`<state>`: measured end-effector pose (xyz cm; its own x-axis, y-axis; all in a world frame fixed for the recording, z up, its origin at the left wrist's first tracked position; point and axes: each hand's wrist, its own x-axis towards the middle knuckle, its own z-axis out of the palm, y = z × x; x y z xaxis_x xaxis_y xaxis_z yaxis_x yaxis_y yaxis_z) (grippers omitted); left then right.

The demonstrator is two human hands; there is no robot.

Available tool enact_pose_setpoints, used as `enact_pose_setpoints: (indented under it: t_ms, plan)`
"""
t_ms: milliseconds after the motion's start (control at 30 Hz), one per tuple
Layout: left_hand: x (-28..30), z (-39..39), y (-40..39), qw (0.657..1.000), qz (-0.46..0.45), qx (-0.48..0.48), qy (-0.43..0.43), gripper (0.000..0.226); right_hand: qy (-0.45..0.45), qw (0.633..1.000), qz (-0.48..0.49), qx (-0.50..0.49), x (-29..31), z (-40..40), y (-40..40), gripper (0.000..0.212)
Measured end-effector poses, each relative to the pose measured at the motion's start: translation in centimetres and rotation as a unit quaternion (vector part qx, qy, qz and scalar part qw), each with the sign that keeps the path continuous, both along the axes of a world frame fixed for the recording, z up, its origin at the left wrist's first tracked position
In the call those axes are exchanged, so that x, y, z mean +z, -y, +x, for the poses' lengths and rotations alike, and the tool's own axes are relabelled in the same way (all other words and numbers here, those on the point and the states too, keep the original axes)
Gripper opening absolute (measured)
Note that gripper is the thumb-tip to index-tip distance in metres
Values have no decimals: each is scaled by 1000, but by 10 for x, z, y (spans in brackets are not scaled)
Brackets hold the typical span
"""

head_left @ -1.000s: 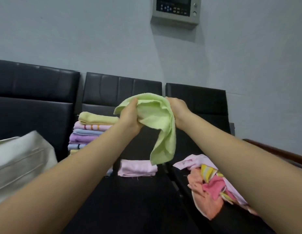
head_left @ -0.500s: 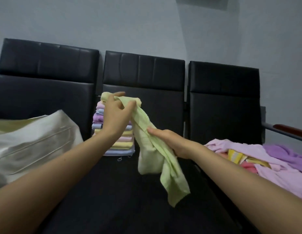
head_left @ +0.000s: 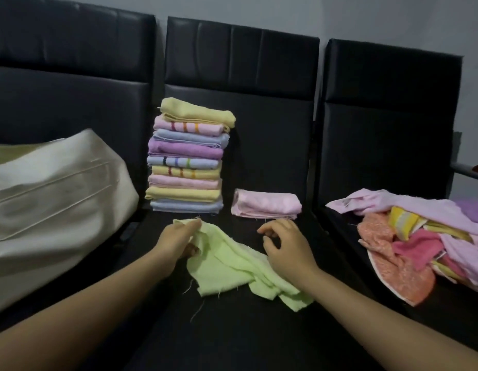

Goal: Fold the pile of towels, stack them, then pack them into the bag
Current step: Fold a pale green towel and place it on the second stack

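On the black seat (head_left: 232, 330), in front of the folded stack (head_left: 185, 156), the left hand (head_left: 176, 241) is pinching a corner of the green towel (head_left: 232, 266) while the right hand (head_left: 287, 249) is hovering loosely curled, holding nothing, the unfolded pile (head_left: 420, 236) and bag (head_left: 50, 194) flanking the stack and awaiting processing beneath a grey wall (head_left: 379, 20).

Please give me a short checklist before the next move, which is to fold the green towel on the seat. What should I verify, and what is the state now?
1. Green towel lies on the seat: ok.
2. Towel spread flat: not ok, it is crumpled, with bunched folds at the right.
3. Left hand holds a corner: ok, it pinches the far left corner.
4. Right hand holds the towel: cannot tell, its fingers are curled above the seat and its heel covers the cloth.
5. Stack of folded towels upright: ok.
6. Room beside the single folded pink towel: ok.
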<state>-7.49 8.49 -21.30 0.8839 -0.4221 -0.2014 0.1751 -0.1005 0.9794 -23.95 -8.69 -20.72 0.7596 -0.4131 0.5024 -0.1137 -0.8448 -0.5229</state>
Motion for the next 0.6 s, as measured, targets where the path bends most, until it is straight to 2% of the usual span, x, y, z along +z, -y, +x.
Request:
enact_pose_setpoints:
  t_ms: [33,67,133,200,233,333,433,600]
  plan:
    - [-4,1,0,1000,4,-4,4,26,21,1000,-2,23,4,2,-6,8]
    - [-5,1,0,1000,2,-7,13,24,5,998,-16,54,7,3,-12,6]
    - [-7,1,-1,999,-18,-17,30,21,-115,983,-92,108,9,7,-23,23]
    - [-11,2,-3,998,-30,-24,51,18,-234,954,-160,101,3,11,-24,39]
    - [-13,2,-5,997,-23,-24,68,17,-255,951,-155,87,1,13,-22,39]
    - [-19,2,-12,991,38,-24,127,18,-249,961,-106,56,-1,11,-13,31]
    - [-17,-5,-17,988,39,-14,149,23,-221,973,-64,23,4,7,-5,20]
    - [1,-19,-31,995,-21,13,100,28,-141,981,133,29,21,-5,3,36]
